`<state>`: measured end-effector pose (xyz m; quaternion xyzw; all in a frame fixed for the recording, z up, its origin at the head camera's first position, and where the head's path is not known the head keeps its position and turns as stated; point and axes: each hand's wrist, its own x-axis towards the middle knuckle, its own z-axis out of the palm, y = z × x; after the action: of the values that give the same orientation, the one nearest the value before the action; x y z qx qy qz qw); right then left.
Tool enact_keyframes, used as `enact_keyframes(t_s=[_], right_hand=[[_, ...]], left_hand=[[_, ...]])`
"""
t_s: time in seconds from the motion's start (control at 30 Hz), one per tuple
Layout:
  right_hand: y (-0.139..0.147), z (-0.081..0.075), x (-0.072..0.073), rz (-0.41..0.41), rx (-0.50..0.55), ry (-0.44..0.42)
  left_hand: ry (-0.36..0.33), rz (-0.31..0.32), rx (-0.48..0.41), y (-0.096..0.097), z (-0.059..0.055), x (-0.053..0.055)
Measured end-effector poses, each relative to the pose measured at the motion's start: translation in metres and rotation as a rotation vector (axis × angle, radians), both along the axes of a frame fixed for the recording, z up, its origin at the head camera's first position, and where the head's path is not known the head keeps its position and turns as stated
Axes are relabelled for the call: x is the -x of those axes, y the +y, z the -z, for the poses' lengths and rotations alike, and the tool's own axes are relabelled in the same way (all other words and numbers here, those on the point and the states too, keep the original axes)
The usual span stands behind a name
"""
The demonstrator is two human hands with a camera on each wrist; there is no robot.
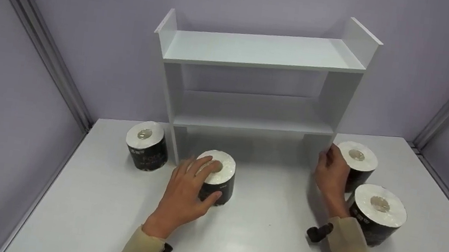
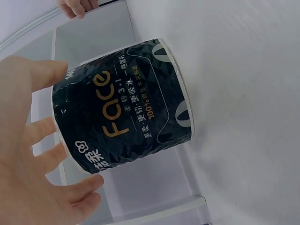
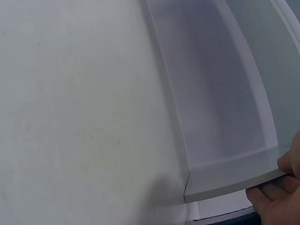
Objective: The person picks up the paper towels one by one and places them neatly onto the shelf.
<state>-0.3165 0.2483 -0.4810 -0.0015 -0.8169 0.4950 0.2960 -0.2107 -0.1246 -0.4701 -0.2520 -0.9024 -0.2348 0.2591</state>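
Note:
My left hand [image 1: 183, 194] is over a toilet paper roll [image 1: 227, 174] in a black wrapper, which stands upright in front of the shelf's lower left. Its fingers are spread across the roll's white top, with the thumb out to the near side. In the left wrist view the fingertips lie along the top rim of the same roll [image 2: 126, 103], whose wrapper reads "Face". My right hand [image 1: 332, 175] pinches the front edge of the right side panel of a white two-tier shelf [image 1: 260, 52]. In the right wrist view, thumb and fingers sit on either face of that panel [image 3: 229, 180].
One more wrapped roll [image 1: 148, 146] stands left of the shelf. Two others, a far roll [image 1: 361, 159] and a nearer roll [image 1: 380, 207], stand on the right beside my right hand and forearm. The shelf stands on a white table [image 1: 262, 235], before a pale wall [image 1: 258, 0].

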Motion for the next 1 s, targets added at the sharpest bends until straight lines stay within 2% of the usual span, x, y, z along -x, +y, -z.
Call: enact_keyframes(t_s=[0.23, 0.37, 0.53, 0.77, 1.0], right_hand=[[0.0018, 0.0070, -0.0050, -0.004, -0.004, -0.029], [0.0033, 0.0091, -0.0048, 0.009, -0.006, -0.045], [0.0039, 0.0083, -0.0027, 0.021, 0.017, -0.078], [0.0016, 0.0033, -0.0086, 0.004, 0.179, -0.260], [-0.0016, 0.0020, -0.0089, -0.010, 0.215, -0.264]], left_hand=[[-0.069, -0.010, -0.011, 0.0031, 0.0011, -0.0028], [-0.071, -0.025, -0.008, 0.0049, 0.0029, 0.0000], [-0.035, -0.029, -0.020, 0.0072, 0.0044, 0.0033], [0.001, -0.018, -0.031, 0.0102, 0.0065, 0.0033], [0.039, -0.014, -0.035, 0.0078, 0.0095, 0.0025]])
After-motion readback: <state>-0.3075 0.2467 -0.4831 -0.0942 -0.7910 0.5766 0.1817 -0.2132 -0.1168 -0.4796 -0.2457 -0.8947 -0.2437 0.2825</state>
